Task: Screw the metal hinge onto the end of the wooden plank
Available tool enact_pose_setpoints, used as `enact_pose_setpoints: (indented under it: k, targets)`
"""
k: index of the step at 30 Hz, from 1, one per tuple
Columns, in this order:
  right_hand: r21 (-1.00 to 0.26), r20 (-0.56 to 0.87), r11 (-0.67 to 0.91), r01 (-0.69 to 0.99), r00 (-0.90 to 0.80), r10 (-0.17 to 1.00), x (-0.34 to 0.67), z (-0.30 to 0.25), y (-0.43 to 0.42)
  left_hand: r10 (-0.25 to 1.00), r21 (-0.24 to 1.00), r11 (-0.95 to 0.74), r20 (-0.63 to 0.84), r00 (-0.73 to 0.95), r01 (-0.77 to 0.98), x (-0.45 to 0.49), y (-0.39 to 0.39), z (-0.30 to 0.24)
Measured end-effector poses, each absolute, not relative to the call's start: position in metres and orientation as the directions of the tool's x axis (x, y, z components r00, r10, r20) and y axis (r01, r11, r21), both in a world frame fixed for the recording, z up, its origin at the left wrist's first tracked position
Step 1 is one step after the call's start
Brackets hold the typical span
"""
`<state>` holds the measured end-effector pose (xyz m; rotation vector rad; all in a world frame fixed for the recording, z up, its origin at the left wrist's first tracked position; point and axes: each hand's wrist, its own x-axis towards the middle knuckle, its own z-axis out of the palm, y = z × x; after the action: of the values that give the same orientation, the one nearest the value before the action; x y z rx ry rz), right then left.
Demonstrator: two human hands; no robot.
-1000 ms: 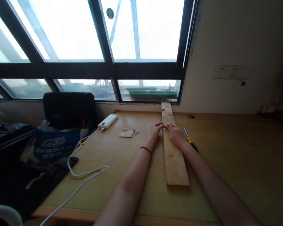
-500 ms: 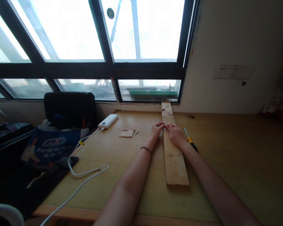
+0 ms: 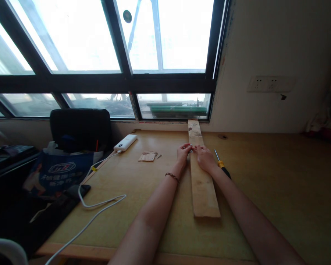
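Note:
A long pale wooden board [image 3: 205, 195] lies lengthwise on the table, its far end by the window. My left hand [image 3: 183, 154] is at the board's left edge, thumb and fingers pinched on a small shiny metal piece [image 3: 191, 149]. Fingers closed and bent, my right hand [image 3: 205, 158] rests on top of the board, its fingertips against or close to that piece. What sits between the right fingertips is too small to make out. Right of the board lies a screwdriver [image 3: 222, 165] with a yellow and black handle.
On the table's left are a small light brown piece [image 3: 147, 156] with thin metal bits beside it, and a white power bank [image 3: 125, 142] with a white cable [image 3: 99, 204]. A black chair [image 3: 79, 127] and a blue bag [image 3: 62, 169] stand beyond the left edge.
The view has shifted very slightly. Both hands stay at the same spot on the board; a little more of the metal piece shows between the fingers.

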<state>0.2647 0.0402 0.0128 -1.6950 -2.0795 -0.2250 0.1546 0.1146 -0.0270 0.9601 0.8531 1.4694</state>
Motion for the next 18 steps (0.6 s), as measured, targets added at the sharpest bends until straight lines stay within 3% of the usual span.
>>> enact_pose_setpoints:
  k: [7, 11, 18]
  targets:
    - [-0.142, 0.417, 0.225, 0.964, -0.148, 0.897, 0.264, 0.014, 0.04, 0.996, 0.888, -0.075, 0.091, 0.013, -0.455, 0.159, 0.112, -0.02]
    - [-0.141, 0.42, 0.221, 0.965, -0.144, 0.896, 0.263, 0.015, 0.039, 0.994, 0.886, -0.102, 0.076, -0.074, -0.453, 0.157, 0.117, -0.022]
    - [-0.152, 0.431, 0.227, 0.962, -0.142, 0.891, 0.264, 0.013, 0.04, 0.957, 0.999, -0.024, 0.013, -0.289, -0.035, 0.133, 0.129, -0.024]
